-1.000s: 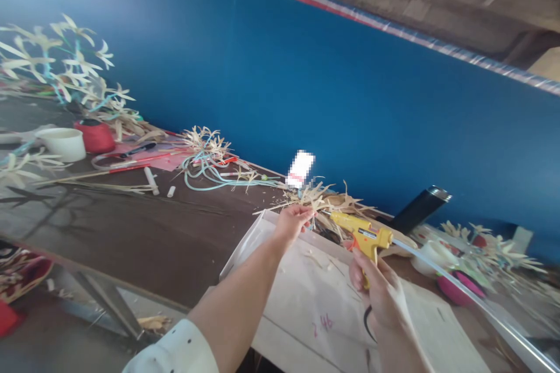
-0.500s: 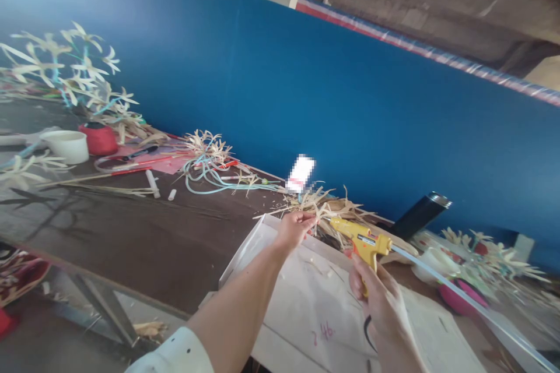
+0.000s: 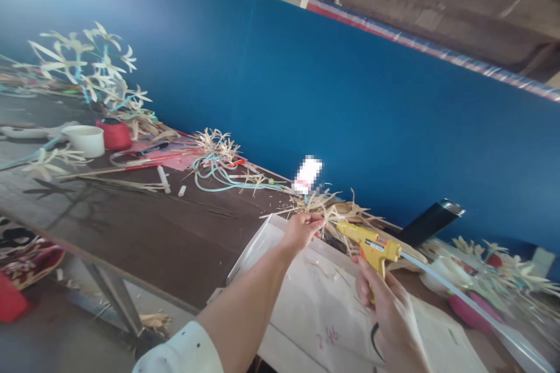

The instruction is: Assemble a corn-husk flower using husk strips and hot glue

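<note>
My right hand [image 3: 385, 303] grips the handle of a yellow glue gun [image 3: 370, 240], whose nozzle points left toward my other hand. A clear glue stick [image 3: 459, 297] trails from the gun's back to the lower right. My left hand [image 3: 301, 227] is closed in a pinch on a small straw piece [image 3: 322, 222] just off the nozzle tip, above the far edge of a pale board [image 3: 315, 297]. A heap of dry straw strips [image 3: 336, 210] lies right behind both hands.
The long dark table [image 3: 144, 227] carries straw flowers [image 3: 87, 70], a white cup [image 3: 85, 140], a red spool [image 3: 114, 133], light-blue tubing [image 3: 214, 172] and short white glue sticks [image 3: 164, 179]. A black flask [image 3: 431, 221] leans on the blue wall [image 3: 306, 87]. More flowers and a pink bowl [image 3: 470, 312] lie at right.
The view has shifted slightly, so everything sits a little further right. Both hands keep the same hold, with the glue gun's nozzle staying close to the pinched straw.
</note>
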`<control>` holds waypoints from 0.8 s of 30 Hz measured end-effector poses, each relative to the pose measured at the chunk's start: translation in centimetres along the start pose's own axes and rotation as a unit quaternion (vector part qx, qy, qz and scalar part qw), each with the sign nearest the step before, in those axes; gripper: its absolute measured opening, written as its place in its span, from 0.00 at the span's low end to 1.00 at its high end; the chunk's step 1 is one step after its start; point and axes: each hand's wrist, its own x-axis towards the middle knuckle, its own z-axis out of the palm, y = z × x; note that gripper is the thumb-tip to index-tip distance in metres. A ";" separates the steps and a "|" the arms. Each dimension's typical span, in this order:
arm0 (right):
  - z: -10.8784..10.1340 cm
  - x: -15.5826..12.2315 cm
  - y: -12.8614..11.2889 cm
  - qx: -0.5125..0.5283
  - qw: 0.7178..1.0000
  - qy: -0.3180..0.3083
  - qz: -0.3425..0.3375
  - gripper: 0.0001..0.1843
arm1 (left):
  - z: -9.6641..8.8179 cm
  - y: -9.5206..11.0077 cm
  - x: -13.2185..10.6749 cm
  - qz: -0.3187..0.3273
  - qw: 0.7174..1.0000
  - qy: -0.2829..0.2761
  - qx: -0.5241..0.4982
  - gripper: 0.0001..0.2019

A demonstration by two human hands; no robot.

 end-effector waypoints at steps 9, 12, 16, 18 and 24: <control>0.1 0.0 0.0 -0.009 1.000 0.010 -0.002 0.19 | 0.0 0.1 0.1 -0.005 1.000 -0.003 0.011 0.14; 0.2 0.0 -0.1 -0.011 1.000 0.009 -0.008 0.18 | 0.0 0.1 0.1 -0.005 1.000 -0.005 0.011 0.15; 0.2 0.0 -0.1 -0.017 1.000 0.007 -0.013 0.18 | 0.0 0.1 -0.1 0.003 1.000 -0.010 0.012 0.15; 0.2 0.0 -0.2 -0.020 1.000 0.010 -0.013 0.18 | 0.0 0.2 -0.1 0.004 1.000 -0.009 0.013 0.14; 0.3 0.0 -0.1 -0.025 1.000 0.012 -0.010 0.17 | 0.0 0.4 -0.2 0.002 1.000 -0.006 0.012 0.14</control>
